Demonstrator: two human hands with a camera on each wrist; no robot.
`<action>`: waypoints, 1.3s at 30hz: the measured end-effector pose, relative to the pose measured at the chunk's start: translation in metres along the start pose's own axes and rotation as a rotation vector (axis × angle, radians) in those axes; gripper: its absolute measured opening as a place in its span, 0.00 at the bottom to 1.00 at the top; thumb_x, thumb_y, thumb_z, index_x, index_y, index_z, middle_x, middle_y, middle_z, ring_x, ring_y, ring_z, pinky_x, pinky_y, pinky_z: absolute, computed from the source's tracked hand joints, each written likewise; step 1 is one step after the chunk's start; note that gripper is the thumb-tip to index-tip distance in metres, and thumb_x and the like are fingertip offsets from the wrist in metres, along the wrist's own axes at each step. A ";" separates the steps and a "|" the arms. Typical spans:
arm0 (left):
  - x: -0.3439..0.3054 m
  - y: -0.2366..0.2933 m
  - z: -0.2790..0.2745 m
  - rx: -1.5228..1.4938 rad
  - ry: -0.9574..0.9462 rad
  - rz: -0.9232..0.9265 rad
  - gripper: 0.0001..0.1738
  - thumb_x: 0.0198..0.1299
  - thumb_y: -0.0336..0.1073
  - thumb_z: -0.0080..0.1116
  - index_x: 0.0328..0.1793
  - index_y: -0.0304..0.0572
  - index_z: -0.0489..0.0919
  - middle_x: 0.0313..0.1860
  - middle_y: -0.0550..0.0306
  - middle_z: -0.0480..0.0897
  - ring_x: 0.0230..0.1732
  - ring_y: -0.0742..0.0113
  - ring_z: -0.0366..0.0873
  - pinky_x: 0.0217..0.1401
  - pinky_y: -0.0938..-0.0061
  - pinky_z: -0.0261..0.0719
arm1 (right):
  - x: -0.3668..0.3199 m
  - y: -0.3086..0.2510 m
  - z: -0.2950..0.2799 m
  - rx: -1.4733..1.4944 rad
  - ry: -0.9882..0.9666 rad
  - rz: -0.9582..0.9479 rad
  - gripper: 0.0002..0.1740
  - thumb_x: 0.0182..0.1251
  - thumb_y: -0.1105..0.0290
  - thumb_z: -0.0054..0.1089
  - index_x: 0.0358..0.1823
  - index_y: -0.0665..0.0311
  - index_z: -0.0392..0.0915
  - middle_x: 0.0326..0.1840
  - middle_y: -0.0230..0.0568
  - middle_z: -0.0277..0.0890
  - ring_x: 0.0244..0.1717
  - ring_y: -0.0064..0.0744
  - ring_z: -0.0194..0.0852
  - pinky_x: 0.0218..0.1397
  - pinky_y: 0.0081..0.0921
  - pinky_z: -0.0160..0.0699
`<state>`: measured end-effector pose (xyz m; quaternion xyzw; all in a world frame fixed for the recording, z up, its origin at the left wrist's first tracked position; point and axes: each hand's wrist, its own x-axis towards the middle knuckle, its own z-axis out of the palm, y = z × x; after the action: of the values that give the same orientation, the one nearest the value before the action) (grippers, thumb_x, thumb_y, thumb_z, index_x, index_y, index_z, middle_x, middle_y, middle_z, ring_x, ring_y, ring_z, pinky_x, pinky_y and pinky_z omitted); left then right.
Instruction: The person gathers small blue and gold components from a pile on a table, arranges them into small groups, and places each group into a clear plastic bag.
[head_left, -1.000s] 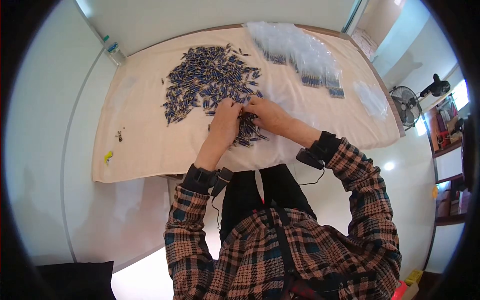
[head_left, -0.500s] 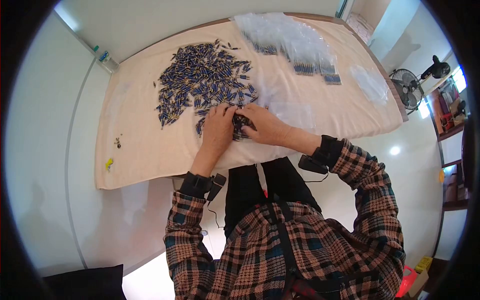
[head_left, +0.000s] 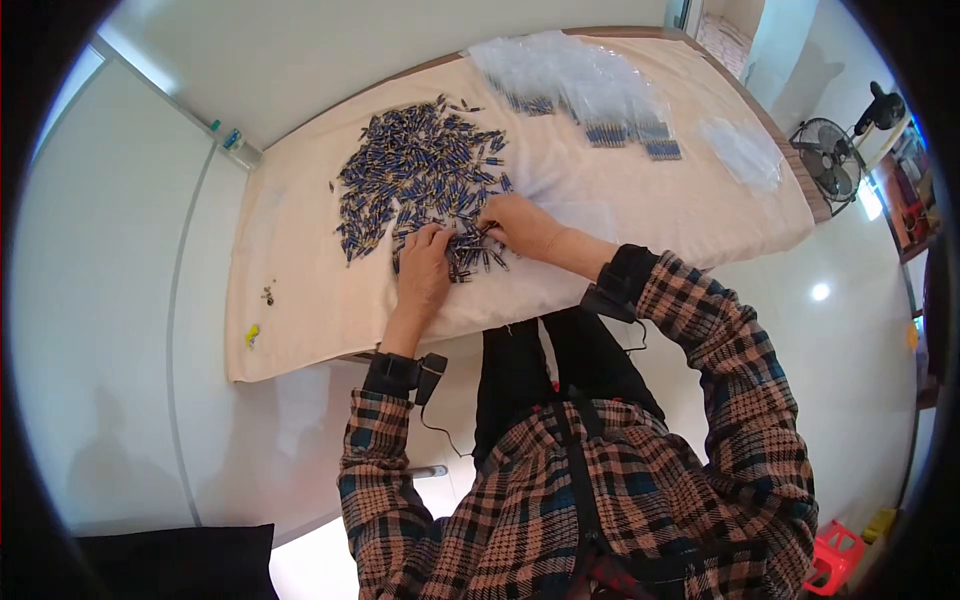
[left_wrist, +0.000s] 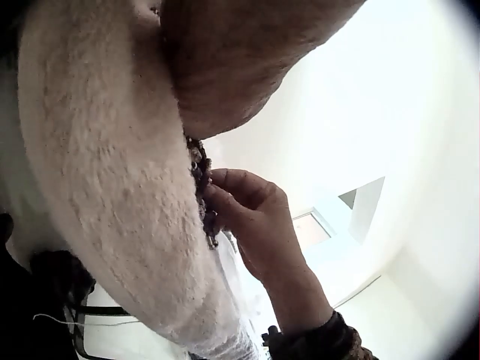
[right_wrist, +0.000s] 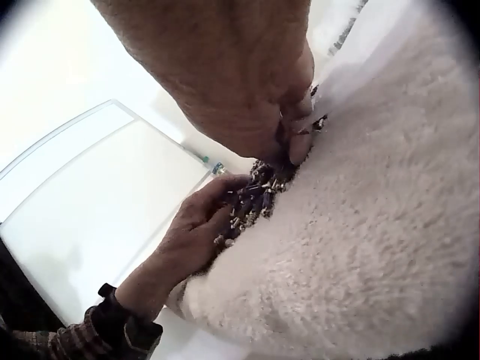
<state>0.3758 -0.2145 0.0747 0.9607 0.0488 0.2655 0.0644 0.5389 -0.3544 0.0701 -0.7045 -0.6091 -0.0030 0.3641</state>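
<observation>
Small blue-and-gold pieces (head_left: 410,150) lie in a large pile on the cream cloth, with a smaller cluster (head_left: 470,255) at its near edge. At that cluster's left side rests the left hand (head_left: 424,275), fingers loosely bent against the pieces. The right hand (head_left: 525,228) is at its right side, thumb and fingertips pinched together at some pieces. In the left wrist view the right hand (left_wrist: 262,225) touches the cluster (left_wrist: 201,176) with thumb and forefinger. The right wrist view has the left hand (right_wrist: 196,229) beside the pieces (right_wrist: 251,202); the right fingertips are partly hidden.
Clear bags (head_left: 570,75) holding rows of pieces lie at the back right, near more clear plastic (head_left: 742,152). A flat clear bag (head_left: 590,218) is beside the right wrist. A bottle (head_left: 236,146), a yellow item (head_left: 252,335) and small bits (head_left: 268,294) are at left.
The hands, close together over the cluster before, have moved apart, uncovering the pieces between them. The right hand's fingers have drawn together. The head view has shifted slightly.
</observation>
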 end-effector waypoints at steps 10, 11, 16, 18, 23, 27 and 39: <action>0.034 0.009 0.020 -0.175 0.005 -0.135 0.18 0.52 0.20 0.53 0.51 0.37 0.77 0.45 0.43 0.77 0.44 0.44 0.76 0.48 0.58 0.75 | 0.025 0.012 -0.002 0.071 0.057 0.141 0.06 0.45 0.70 0.67 0.26 0.64 0.83 0.26 0.48 0.80 0.33 0.50 0.80 0.39 0.41 0.78; 0.039 0.011 0.019 -0.246 0.054 -0.141 0.18 0.51 0.21 0.55 0.51 0.36 0.77 0.44 0.43 0.77 0.42 0.44 0.76 0.47 0.58 0.76 | 0.027 0.015 0.000 0.061 0.114 0.148 0.07 0.45 0.70 0.67 0.26 0.64 0.83 0.26 0.49 0.80 0.32 0.50 0.80 0.39 0.41 0.78; 0.050 0.021 0.019 -0.532 0.097 -0.224 0.20 0.49 0.21 0.59 0.51 0.36 0.77 0.43 0.43 0.78 0.44 0.45 0.77 0.48 0.60 0.76 | 0.025 0.014 -0.004 0.032 0.100 0.173 0.08 0.46 0.68 0.67 0.27 0.64 0.82 0.29 0.50 0.80 0.35 0.51 0.79 0.41 0.42 0.77; 0.040 0.014 0.021 -0.681 0.093 -0.312 0.20 0.50 0.22 0.60 0.52 0.37 0.78 0.44 0.43 0.78 0.45 0.45 0.77 0.49 0.61 0.75 | 0.019 0.007 -0.006 0.030 0.032 0.173 0.09 0.47 0.67 0.67 0.28 0.63 0.82 0.30 0.50 0.80 0.37 0.51 0.79 0.42 0.43 0.77; 0.020 0.004 0.016 -0.435 0.097 -0.101 0.18 0.53 0.25 0.61 0.52 0.37 0.79 0.45 0.44 0.79 0.48 0.47 0.78 0.52 0.64 0.75 | -0.012 -0.003 -0.011 0.011 -0.042 0.093 0.12 0.49 0.69 0.67 0.37 0.63 0.81 0.37 0.49 0.79 0.44 0.51 0.77 0.47 0.41 0.75; 0.010 0.009 0.008 -0.186 0.178 -0.091 0.17 0.54 0.27 0.61 0.51 0.37 0.79 0.45 0.45 0.78 0.47 0.46 0.76 0.50 0.62 0.75 | -0.025 -0.008 -0.020 0.033 -0.090 -0.008 0.17 0.49 0.73 0.67 0.43 0.64 0.80 0.39 0.47 0.77 0.44 0.50 0.76 0.48 0.38 0.75; 0.004 0.025 -0.009 -0.219 -0.065 -0.176 0.20 0.53 0.27 0.60 0.55 0.38 0.77 0.44 0.45 0.77 0.48 0.45 0.75 0.49 0.59 0.74 | -0.005 -0.024 -0.006 -0.059 -0.132 -0.126 0.17 0.51 0.71 0.66 0.45 0.60 0.79 0.44 0.50 0.73 0.47 0.52 0.74 0.52 0.41 0.73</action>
<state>0.3763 -0.2376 0.0878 0.9479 0.1016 0.2316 0.1937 0.5193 -0.3622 0.0843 -0.6738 -0.6745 0.0026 0.3016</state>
